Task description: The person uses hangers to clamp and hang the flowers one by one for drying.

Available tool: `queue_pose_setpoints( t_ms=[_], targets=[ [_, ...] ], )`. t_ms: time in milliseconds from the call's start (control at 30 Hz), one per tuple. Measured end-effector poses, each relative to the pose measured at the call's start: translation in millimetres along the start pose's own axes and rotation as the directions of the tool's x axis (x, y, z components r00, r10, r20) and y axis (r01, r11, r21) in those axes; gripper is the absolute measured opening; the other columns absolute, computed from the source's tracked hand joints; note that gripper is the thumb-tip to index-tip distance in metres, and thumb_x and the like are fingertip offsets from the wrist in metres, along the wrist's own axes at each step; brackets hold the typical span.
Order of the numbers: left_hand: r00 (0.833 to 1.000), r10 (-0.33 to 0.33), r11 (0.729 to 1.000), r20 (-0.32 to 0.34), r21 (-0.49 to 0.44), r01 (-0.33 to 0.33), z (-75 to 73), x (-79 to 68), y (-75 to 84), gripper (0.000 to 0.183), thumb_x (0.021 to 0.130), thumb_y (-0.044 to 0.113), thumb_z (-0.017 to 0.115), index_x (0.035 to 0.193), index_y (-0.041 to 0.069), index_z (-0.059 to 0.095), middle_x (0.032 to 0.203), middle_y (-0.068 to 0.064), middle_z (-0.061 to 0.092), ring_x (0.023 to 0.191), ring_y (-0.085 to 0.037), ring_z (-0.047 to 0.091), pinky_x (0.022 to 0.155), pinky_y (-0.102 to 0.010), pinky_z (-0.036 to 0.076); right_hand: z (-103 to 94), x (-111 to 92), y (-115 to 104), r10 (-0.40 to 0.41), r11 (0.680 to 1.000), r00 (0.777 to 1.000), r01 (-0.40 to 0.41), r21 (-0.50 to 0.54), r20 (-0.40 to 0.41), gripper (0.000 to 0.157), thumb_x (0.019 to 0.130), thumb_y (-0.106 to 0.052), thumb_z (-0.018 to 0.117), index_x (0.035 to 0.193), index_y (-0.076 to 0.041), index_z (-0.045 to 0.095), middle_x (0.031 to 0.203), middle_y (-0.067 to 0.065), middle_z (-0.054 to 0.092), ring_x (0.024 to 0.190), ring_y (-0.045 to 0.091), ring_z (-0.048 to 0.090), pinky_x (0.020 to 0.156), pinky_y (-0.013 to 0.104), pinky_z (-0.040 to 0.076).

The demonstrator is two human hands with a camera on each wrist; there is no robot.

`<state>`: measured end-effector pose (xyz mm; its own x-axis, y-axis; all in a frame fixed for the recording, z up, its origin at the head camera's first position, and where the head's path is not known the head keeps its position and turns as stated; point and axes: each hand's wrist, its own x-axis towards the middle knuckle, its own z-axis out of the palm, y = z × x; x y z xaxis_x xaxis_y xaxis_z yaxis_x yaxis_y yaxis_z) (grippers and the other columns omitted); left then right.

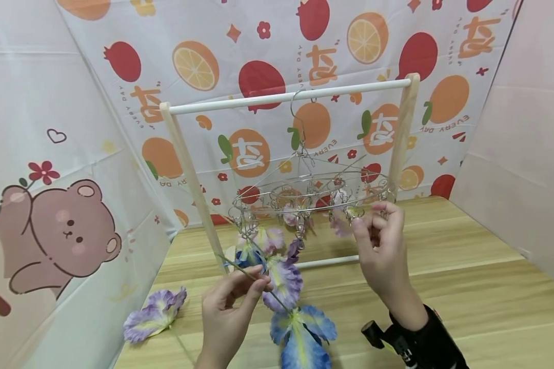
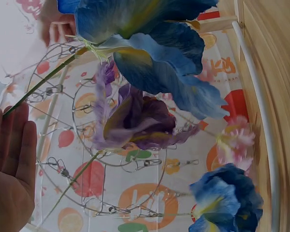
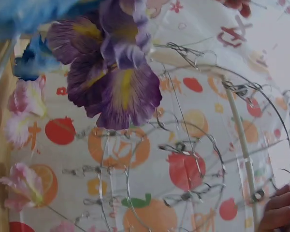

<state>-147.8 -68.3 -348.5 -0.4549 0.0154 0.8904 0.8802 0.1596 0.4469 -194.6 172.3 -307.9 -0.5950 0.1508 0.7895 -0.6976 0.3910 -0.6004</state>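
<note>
My left hand (image 1: 233,305) pinches the thin green stem of a blue artificial iris (image 1: 304,341), whose bloom hangs low to the right of the hand. In the left wrist view this blue bloom (image 2: 150,53) fills the top. At the right edge of a round metal clip hanger (image 1: 300,209), my right hand (image 1: 383,241) holds the rim near a clip, thumb and forefinger curled at it. From the hanger's clips hang a purple iris (image 1: 286,282), a darker blue iris (image 1: 249,257) and several pink blooms (image 1: 270,239). The right wrist view shows the purple iris (image 3: 118,82) close up.
The hanger's hook sits over the white bar (image 1: 240,103) of a wooden-sided rack (image 1: 403,128). A loose lilac iris (image 1: 152,313) lies on the wood-grain table (image 1: 489,307) at the left. Fruit-print cloth (image 1: 277,46) stands behind.
</note>
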Motion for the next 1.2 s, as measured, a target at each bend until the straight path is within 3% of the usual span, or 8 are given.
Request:
queue_pose_setpoints(
  t_ms=[100, 200, 300, 600, 900, 1033, 1200],
  targets=[
    [1.0, 0.004, 1.0, 0.008, 0.0, -0.004, 2.4, -0.4, 0.3, 0.032, 0.078, -0.021, 0.062, 0.103, -0.003, 0.067, 0.081, -0.013, 0.072, 0.077, -0.001, 0.071, 0.064, -0.017, 0.059, -4.2, 3.9, 4.3, 0.121, 0.992, 0.991, -0.12, -0.03, 0.062, 0.03, 0.098, -0.011, 0.05, 0.127, -0.002, 0.047, 0.062, -0.008, 0.045, 0.049, 0.001, 0.035, 0.041, 0.022, 0.031],
    [1.0, -0.001, 1.0, 0.013, -0.01, 0.001, 4.2, -0.6, 0.5, 0.032, 0.078, -0.022, 0.062, 0.103, -0.003, 0.067, 0.081, -0.014, 0.072, 0.078, -0.001, 0.071, 0.065, -0.017, 0.059, -6.4, 5.4, 9.3, 0.154, 0.988, 0.981, -0.151, -0.035, 0.117, 0.022, 0.1, -0.015, 0.05, 0.116, -0.007, 0.062, 0.067, -0.008, 0.052, 0.051, 0.004, 0.043, 0.042, 0.021, 0.036],
    [1.0, -0.011, 1.0, 0.022, -0.021, 0.011, 5.6, -0.5, 0.7, 0.032, 0.078, -0.021, 0.062, 0.104, -0.003, 0.066, 0.081, -0.015, 0.071, 0.077, -0.001, 0.071, 0.064, -0.017, 0.059, -8.1, 4.6, 12.9, 0.166, 0.986, 0.972, -0.168, -0.005, 0.167, 0.02, 0.1, -0.018, 0.051, 0.108, -0.009, 0.067, 0.071, -0.009, 0.056, 0.054, 0.008, 0.051, 0.043, 0.022, 0.041],
    [0.998, -0.041, 0.999, 0.04, -0.006, 0.041, 10.1, 4.0, 3.0, 0.028, 0.08, -0.019, 0.062, 0.102, -0.003, 0.066, 0.078, -0.017, 0.071, 0.075, 0.0, 0.07, 0.063, -0.018, 0.059, -7.0, 7.1, 16.6, 0.137, 0.949, 0.959, -0.2, 0.246, 0.25, 0.028, 0.099, -0.006, 0.05, 0.124, 0.005, 0.055, 0.073, -0.005, 0.063, 0.055, 0.008, 0.057, 0.049, 0.023, 0.054],
    [0.998, -0.036, 0.999, 0.046, -0.024, 0.037, 14.4, 6.0, 3.8, 0.022, 0.079, -0.019, 0.062, 0.099, -0.01, 0.065, 0.078, -0.018, 0.071, 0.075, -0.001, 0.07, 0.062, -0.018, 0.059, -8.0, 9.1, 13.9, 0.035, 0.896, 0.964, -0.147, 0.419, 0.262, 0.032, 0.104, -0.01, 0.036, 0.128, 0.002, 0.053, 0.076, -0.004, 0.064, 0.059, 0.008, 0.06, 0.051, 0.025, 0.056],
    [0.998, -0.047, 0.999, 0.053, -0.023, 0.048, 16.1, 5.8, 3.9, 0.021, 0.079, -0.019, 0.062, 0.097, -0.009, 0.065, 0.079, -0.018, 0.071, 0.075, 0.0, 0.07, 0.062, -0.018, 0.059, -9.3, 10.4, 13.0, 0.04, 0.89, 0.958, -0.164, 0.426, 0.285, 0.029, 0.102, -0.006, 0.041, 0.127, 0.002, 0.052, 0.074, -0.004, 0.064, 0.059, 0.008, 0.06, 0.053, 0.024, 0.057],
    [0.997, -0.054, 0.999, 0.056, 0.002, 0.054, 17.5, 7.0, 3.5, 0.02, 0.08, -0.017, 0.063, 0.097, -0.006, 0.066, 0.08, -0.018, 0.071, 0.075, 0.0, 0.07, 0.062, -0.018, 0.059, -8.8, 9.0, 10.3, 0.083, 0.921, 0.936, -0.204, 0.333, 0.343, 0.029, 0.099, -0.005, 0.048, 0.125, 0.007, 0.05, 0.071, -0.008, 0.063, 0.056, 0.008, 0.059, 0.05, 0.026, 0.057]
  ],
)
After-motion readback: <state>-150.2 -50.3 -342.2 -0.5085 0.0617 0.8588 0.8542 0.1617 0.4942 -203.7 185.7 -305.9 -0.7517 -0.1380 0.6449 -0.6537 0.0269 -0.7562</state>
